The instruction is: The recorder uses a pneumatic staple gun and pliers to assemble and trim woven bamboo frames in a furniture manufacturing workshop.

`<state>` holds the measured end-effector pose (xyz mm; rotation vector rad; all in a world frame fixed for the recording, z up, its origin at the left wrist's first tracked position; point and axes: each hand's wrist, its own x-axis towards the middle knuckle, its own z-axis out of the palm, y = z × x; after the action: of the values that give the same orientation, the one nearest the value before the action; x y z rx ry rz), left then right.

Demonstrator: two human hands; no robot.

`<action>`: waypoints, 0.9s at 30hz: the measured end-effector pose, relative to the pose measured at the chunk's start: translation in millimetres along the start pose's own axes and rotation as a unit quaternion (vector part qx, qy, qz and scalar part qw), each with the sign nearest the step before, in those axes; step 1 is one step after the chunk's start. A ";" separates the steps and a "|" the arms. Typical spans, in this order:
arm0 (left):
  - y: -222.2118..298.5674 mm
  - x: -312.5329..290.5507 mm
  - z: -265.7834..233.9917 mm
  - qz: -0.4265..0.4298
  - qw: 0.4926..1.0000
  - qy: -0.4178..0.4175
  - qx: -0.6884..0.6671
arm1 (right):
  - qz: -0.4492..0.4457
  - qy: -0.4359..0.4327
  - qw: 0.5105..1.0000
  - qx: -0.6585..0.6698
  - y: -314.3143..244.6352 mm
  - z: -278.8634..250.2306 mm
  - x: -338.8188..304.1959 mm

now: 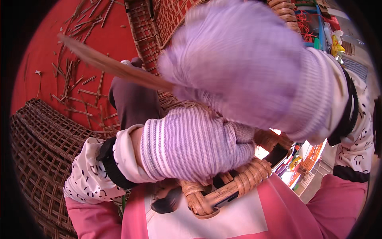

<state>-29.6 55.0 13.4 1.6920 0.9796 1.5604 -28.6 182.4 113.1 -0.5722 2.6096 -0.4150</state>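
My left hand (199,145), in a purple-and-white striped knit glove, is closed over a rattan frame (223,193) at my lap, its fingers curled down. Cane wrapping binds the frame's corner just below that hand. Above and to the right is my right hand (242,63), gloved alike and blurred by motion. Its fingers are closed on a flat brown rattan strip (115,68), which sticks out toward the upper left. The gloves hide the strip's near end and the part of the frame under my left palm.
Woven rattan panels (145,38) stand at the top, and a brown woven piece (43,159) curves along the left. Cut strip scraps (75,79) litter the red floor (36,59). A blue crate (318,24) with red strands is at the upper right.
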 end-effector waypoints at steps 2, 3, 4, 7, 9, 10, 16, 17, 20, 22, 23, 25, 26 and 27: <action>-15.0 -2.2 2.3 -0.020 0.998 -0.017 -0.053 | 0.006 0.074 0.996 0.055 5.9 3.5 -8.1; -8.7 7.4 4.4 0.003 0.998 -0.035 -0.058 | 0.022 0.116 0.991 0.056 -12.3 -9.1 -28.8; -3.1 -1.7 4.8 -0.027 0.996 -0.036 -0.074 | 0.010 0.144 0.985 0.095 -22.0 -10.5 -38.4; -4.3 -4.9 6.2 -0.068 0.990 -0.047 -0.112 | 0.001 0.123 0.990 0.068 -35.4 -7.2 -72.3; -1.4 -0.8 -2.1 -0.062 0.995 -0.053 -0.065 | -0.006 0.101 0.995 0.028 -37.9 6.0 -91.6; 8.2 2.5 -8.5 -0.048 0.997 -0.054 -0.012 | 0.024 0.113 0.993 0.029 -41.6 17.2 -100.1; 39.6 5.6 -25.5 -0.201 0.951 0.037 0.230 | 0.026 0.180 0.982 0.054 -45.1 30.4 -111.9; 57.1 3.5 -27.9 -0.224 0.955 0.093 0.169 | 0.010 0.196 0.980 0.044 -44.0 34.2 -112.1; 115.2 15.8 -10.7 -0.316 0.937 0.136 0.064 | -0.012 0.212 0.976 0.041 -42.6 38.0 -109.2; 114.9 22.1 5.9 -0.192 0.943 0.046 0.267 | 0.005 0.204 0.979 0.013 -40.6 39.9 -111.0; 113.2 21.1 18.4 -0.201 0.923 0.074 0.320 | 0.035 0.161 0.986 0.012 -42.9 37.6 -112.1; 114.4 24.5 28.6 -0.194 0.913 0.076 0.352 | 0.012 0.222 0.975 -0.008 -39.2 46.8 -114.8; 116.3 26.8 32.7 -0.187 0.905 0.089 0.371 | -0.008 0.265 0.964 -0.028 -38.0 52.2 -116.1; 118.8 28.8 35.5 -0.201 0.904 0.093 0.366 | 0.001 0.277 0.959 -0.065 -37.9 55.5 -118.4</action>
<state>18.8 18.4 125.3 1.6396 2.0606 1.1465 106.9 192.5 120.6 -0.5562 3.1945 -0.4572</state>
